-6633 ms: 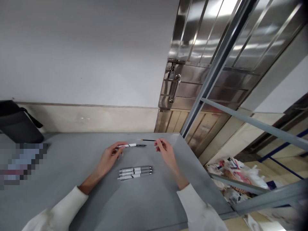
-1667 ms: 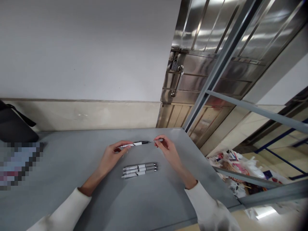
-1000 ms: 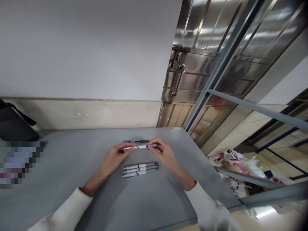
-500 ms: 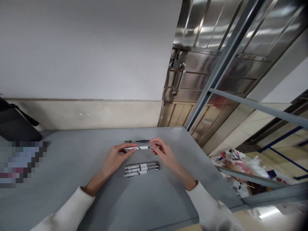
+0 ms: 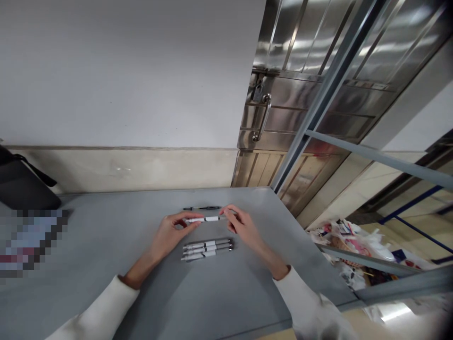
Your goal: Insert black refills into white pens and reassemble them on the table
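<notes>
A white pen (image 5: 211, 218) lies level between my two hands, above the grey table (image 5: 148, 302). My left hand (image 5: 173, 231) pinches its left end between thumb and fingers. The fingers of my right hand (image 5: 242, 226) are closed round its right end, which they hide. Just behind it a dark, thin pen (image 5: 203, 208) rests on the table. Nearer to me, several white pens with dark right ends (image 5: 208, 248) lie side by side in a small group.
A black bag (image 5: 28, 184) stands at the table's far left, with a pixelated patch in front. Behind the table is a wall (image 5: 123, 170). A metal shelf post (image 5: 304, 137) rises at the right, before a steel door. Plastic bags (image 5: 364, 243) sit on a lower right shelf.
My right hand's fingers have shifted slightly at the pen's right end. The pen has tilted very little, its right end a bit higher. My left hand keeps its pinch.
</notes>
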Available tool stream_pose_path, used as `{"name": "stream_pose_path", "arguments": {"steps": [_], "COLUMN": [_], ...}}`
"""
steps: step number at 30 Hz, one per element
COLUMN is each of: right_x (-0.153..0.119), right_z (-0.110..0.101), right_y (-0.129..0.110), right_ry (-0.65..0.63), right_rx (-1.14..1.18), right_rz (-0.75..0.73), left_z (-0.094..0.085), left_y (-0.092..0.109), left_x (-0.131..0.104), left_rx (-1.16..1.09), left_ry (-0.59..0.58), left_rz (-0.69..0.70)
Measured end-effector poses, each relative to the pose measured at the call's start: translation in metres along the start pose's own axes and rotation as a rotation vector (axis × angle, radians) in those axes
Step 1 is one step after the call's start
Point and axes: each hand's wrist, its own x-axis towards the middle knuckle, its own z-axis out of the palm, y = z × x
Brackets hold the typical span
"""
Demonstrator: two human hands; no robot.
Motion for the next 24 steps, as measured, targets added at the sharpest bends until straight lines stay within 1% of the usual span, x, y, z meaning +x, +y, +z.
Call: {"name": "stream_pose_path", "arguments": {"steps": [5, 10, 15, 20, 24], "right_x": [-0.0001, -0.0005, -0.0015, -0.0011, -0.0011], "right_z": [0.0006, 0.0020, 0.0005, 0.0008, 0.0004], "right_y": [-0.0027, -0.0034, -0.0043, -0.0022, -0.0009], "right_ry": [0.003, -0.009, 0.004, -0.010, 0.001], "right_rx": [0.015, 0.040, -0.010, 0.043, 0.002], "right_rz": [-0.076, -0.015, -0.079, -0.026, -0.091], "left_z": [-0.0006, -0.0003, -0.0006, -0.0010, -0.0006], "left_y": [0.0004, 0.0035, 0.0042, 0.0044, 0.0024], "left_x": [0.0006, 0.0001, 0.0004, 0.0007, 0.0008], "left_rx": [0.011, 0.003, -0.006, -0.005, -0.001], "left_ry": [0.016, 0.004, 0.031, 0.011, 0.016], "left_rz": [-0.008, 0.005, -0.014, -0.006, -0.022]}}
